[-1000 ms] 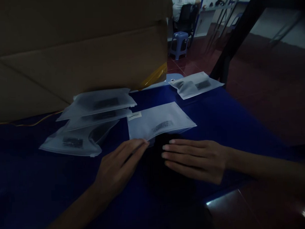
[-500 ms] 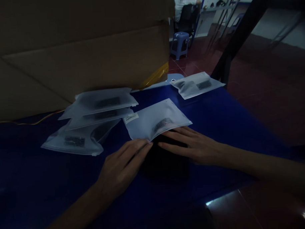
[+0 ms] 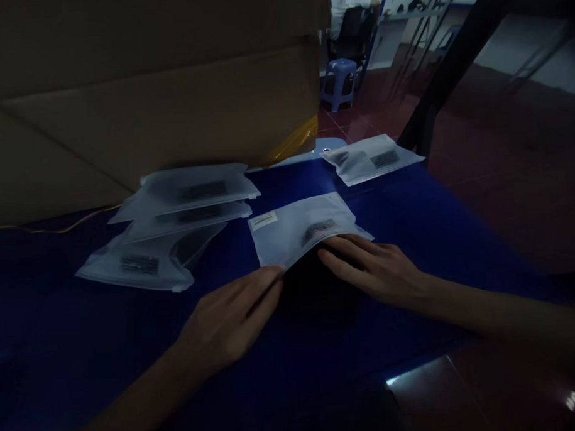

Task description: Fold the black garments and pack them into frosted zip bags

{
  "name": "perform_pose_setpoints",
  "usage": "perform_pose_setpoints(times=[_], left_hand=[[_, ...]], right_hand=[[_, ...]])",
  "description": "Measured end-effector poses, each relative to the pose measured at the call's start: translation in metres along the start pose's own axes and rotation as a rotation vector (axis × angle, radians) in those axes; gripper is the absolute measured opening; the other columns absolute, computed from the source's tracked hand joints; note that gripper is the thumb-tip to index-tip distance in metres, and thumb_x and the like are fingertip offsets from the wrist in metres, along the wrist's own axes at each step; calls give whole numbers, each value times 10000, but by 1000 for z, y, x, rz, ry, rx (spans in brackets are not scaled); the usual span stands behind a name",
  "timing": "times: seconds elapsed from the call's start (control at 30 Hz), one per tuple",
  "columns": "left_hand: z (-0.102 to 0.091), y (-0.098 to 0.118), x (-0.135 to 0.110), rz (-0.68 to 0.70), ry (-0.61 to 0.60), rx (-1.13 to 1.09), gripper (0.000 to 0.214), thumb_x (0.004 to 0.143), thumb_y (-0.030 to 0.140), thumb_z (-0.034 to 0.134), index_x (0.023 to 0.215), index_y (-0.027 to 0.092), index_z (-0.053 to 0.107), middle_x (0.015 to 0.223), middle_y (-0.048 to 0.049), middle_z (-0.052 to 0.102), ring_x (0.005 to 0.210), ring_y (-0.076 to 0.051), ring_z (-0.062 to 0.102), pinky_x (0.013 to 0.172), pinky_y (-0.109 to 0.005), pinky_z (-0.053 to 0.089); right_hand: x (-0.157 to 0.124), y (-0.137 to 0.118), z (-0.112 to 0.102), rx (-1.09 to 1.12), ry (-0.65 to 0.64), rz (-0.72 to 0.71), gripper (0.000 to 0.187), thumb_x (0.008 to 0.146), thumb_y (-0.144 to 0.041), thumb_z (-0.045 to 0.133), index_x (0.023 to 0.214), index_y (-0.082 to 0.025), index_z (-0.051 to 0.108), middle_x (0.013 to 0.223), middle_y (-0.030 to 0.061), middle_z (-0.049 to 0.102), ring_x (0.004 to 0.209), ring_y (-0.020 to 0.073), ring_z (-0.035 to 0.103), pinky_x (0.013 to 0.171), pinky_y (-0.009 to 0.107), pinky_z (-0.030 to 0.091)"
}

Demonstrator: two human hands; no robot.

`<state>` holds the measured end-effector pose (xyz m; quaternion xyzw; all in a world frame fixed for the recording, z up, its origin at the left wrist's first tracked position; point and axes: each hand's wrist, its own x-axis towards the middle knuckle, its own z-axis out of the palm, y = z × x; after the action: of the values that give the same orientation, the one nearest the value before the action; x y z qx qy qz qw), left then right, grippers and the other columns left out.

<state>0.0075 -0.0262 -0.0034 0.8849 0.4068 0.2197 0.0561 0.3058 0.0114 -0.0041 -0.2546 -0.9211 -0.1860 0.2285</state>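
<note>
Frosted bag (image 3: 297, 231) held between both hands on a blue table (image 3: 440, 260).

A cardboard box (image 3: 123, 102) stands along the table's far side, with a loose stack of bags (image 3: 183, 203) against it and a lone bag (image 3: 373, 159) off to the right. The frosted bag lies mid-table, its near edge lifted over a dark item (image 3: 313, 284), which is too shadowed to identify. Left hand (image 3: 229, 321): fingers together, tips at the near corner; pinch cannot be told. Right hand (image 3: 374, 269): fingers slightly spread along the edge. Light contact at both ends should keep the film uncreased.
</note>
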Motion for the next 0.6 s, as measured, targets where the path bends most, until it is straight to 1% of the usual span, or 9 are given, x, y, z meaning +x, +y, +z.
perform_pose_setpoints(times=[0.07, 0.17, 0.23, 0.3, 0.33, 0.4, 0.47, 0.53, 0.6], left_hand=[[-2, 3, 4, 15, 21, -27, 389, 1100, 276, 451, 1481, 304, 524, 1292, 28, 743, 1132, -157, 740, 964, -261, 613], [-5, 6, 9, 50, 54, -59, 386, 1095, 283, 482, 1479, 298, 516, 1289, 24, 744, 1135, -149, 739, 982, -251, 605], [-6, 8, 10, 83, 62, -74, 396, 1092, 272, 495, 1487, 307, 499, 1294, 30, 743, 1139, -139, 738, 984, -245, 604], [-7, 9, 11, 95, 62, -77, 378, 1101, 275, 474, 1477, 297, 499, 1294, 28, 744, 1130, -135, 742, 973, -247, 610], [-7, 9, 11, 85, 56, -70, 358, 1106, 292, 461, 1461, 289, 511, 1287, 27, 747, 1108, -135, 750, 955, -247, 618], [-7, 9, 12, 42, 53, -46, 326, 1111, 334, 441, 1415, 284, 549, 1253, 34, 761, 1035, -139, 774, 882, -243, 641], [-8, 7, 13, -14, 63, -26, 313, 1102, 378, 455, 1378, 306, 584, 1195, 58, 780, 942, -141, 792, 763, -226, 656], [-8, 4, 12, -48, 60, -24, 310, 1089, 398, 481, 1368, 333, 600, 1151, 75, 792, 880, -141, 797, 664, -210, 649], [-7, 3, 10, -48, 53, -35, 340, 1085, 395, 488, 1413, 360, 576, 1164, 72, 789, 882, -145, 797, 648, -213, 647]], right_hand=[[3, -2, -3, -46, 46, 19, 368, 977, 13, 488, 1298, -143, 581, 1227, 129, 737, 1047, 200, 736, 591, 192, 606], [5, -6, -4, -128, 63, 36, 310, 956, 27, 513, 1195, -109, 656, 1132, 107, 771, 953, 176, 751, 569, 175, 586], [4, -6, -3, -179, 49, 54, 295, 937, 42, 517, 1153, -79, 677, 1088, 116, 779, 916, 182, 753, 565, 188, 590], [2, -4, 0, -164, 34, 67, 337, 926, 46, 497, 1207, -56, 653, 1101, 144, 769, 958, 209, 747, 601, 216, 616], [1, -2, 1, -109, 18, 67, 375, 925, 32, 485, 1268, -43, 618, 1138, 167, 754, 1014, 232, 736, 638, 243, 635], [-1, 2, 4, 67, -22, 39, 431, 935, -26, 477, 1362, -34, 536, 1256, 214, 694, 1158, 283, 684, 735, 325, 665], [-1, 6, 7, 213, -50, -35, 391, 963, -79, 485, 1353, -72, 515, 1366, 234, 622, 1277, 317, 613, 775, 368, 667], [-1, 9, 7, 226, -48, -118, 294, 983, -84, 514, 1275, -116, 537, 1400, 220, 604, 1320, 318, 584, 754, 341, 661], [1, 9, 5, 144, -1, -141, 240, 979, -48, 535, 1203, -133, 559, 1324, 182, 661, 1240, 274, 643, 695, 271, 642]])
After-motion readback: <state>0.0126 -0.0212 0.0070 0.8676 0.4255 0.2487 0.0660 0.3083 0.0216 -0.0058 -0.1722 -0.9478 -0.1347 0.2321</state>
